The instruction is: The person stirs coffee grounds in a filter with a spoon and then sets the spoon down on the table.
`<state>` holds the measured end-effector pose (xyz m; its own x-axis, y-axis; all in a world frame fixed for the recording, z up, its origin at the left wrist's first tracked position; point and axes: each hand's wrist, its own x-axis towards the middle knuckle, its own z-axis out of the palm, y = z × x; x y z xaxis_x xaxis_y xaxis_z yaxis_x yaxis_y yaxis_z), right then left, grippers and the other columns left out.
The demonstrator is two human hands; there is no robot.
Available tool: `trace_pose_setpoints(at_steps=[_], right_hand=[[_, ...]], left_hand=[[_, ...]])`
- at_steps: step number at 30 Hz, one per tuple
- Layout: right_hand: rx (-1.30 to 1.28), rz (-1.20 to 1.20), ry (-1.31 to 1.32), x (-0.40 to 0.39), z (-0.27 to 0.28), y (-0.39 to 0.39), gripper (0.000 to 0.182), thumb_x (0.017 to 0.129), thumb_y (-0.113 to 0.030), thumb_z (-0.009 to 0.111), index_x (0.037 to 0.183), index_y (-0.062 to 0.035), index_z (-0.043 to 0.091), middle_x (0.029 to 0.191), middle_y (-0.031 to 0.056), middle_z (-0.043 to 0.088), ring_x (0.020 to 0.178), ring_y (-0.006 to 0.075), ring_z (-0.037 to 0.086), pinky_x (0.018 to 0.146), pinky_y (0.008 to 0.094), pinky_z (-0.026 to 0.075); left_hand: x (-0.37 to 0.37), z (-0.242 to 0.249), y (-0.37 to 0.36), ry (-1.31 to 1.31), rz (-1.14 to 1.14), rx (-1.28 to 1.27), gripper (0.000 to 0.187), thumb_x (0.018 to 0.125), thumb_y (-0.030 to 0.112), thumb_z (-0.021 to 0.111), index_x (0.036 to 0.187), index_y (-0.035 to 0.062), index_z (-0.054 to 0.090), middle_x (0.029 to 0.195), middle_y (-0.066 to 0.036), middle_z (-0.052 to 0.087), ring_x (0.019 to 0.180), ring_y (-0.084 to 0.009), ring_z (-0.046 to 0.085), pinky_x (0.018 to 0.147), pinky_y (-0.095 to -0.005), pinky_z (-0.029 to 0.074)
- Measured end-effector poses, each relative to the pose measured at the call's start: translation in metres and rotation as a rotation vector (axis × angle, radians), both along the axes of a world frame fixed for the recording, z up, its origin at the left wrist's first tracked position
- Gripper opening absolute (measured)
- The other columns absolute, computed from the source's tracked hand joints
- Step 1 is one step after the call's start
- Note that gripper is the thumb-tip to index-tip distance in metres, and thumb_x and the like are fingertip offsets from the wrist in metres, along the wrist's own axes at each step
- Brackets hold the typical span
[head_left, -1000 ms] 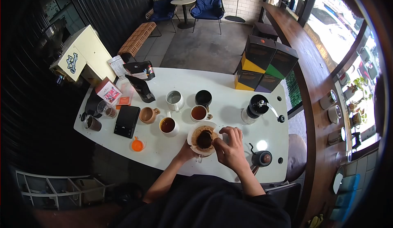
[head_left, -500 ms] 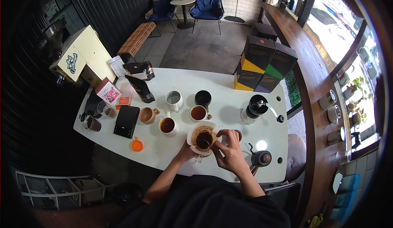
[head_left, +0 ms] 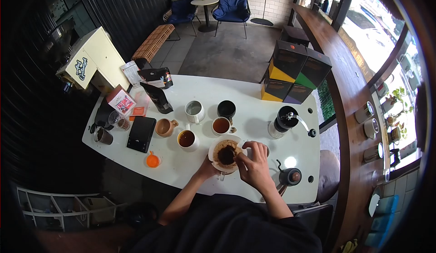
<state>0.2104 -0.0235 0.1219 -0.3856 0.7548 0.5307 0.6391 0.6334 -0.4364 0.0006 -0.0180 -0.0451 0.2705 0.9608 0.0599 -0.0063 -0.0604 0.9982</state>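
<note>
Clock positions are read about the paper-lined dripper (head_left: 230,138), with the person at 6 o'clock. The dripper, a round cone, sits at the table's near edge; its pale paper is stained brown above dark, moist, granular grounds (head_left: 226,155). The left hand (head_left: 208,169) curls around its lower wall at 8 o'clock, gripping it. At 3 o'clock, the right hand (head_left: 255,164) pinches a slender utensil (head_left: 235,153), mostly hidden by the fingers, over the rim. On the smooth white table (head_left: 247,89) stand a rounded white mug (head_left: 193,141) of amber-brown liquid at 10, a white cup (head_left: 215,130) of reddish liquid at 12, a cylindrical black grinder (head_left: 285,118) at 2, and, near 4, a dark, round-lidded kettle (head_left: 289,177).
</note>
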Motion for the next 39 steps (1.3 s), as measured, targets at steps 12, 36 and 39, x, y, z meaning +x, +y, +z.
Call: trace_pose_setpoints(at_steps=[12,36,39], right_hand=[[-0.112,0.073,0.117,0.004,0.004,-0.004,0.011,0.081,-0.008,0.078,0.09,-0.0055,0.072,0.117,0.0152,0.056,0.11,0.0374,0.053,0.097,0.0489,0.042],[-0.119,0.071,0.132,0.007,0.0,-0.01,0.013,0.081,-0.006,0.078,0.092,-0.0055,0.073,0.12,0.0165,0.054,0.111,0.0386,0.052,0.096,0.0484,0.044],[-0.128,0.075,0.148,0.006,-0.004,-0.008,0.013,0.08,-0.006,0.079,0.091,-0.0051,0.072,0.12,0.0164,0.054,0.11,0.0383,0.052,0.096,0.0478,0.044]], left_hand=[[0.0,-0.001,0.001,-0.037,0.001,-0.045,0.091,0.066,0.012,0.097,0.143,0.0077,0.051,0.138,-0.007,0.063,0.125,-0.0198,0.061,0.108,-0.0379,0.052],[0.001,0.007,-0.001,0.03,-0.003,0.042,0.084,0.072,0.014,0.094,0.144,0.0074,0.051,0.137,-0.007,0.064,0.123,-0.0195,0.063,0.106,-0.0378,0.053],[0.002,0.01,0.0,-0.077,0.0,-0.057,0.084,0.071,0.013,0.095,0.143,0.0077,0.051,0.137,-0.007,0.064,0.123,-0.0195,0.063,0.106,-0.0377,0.053]])
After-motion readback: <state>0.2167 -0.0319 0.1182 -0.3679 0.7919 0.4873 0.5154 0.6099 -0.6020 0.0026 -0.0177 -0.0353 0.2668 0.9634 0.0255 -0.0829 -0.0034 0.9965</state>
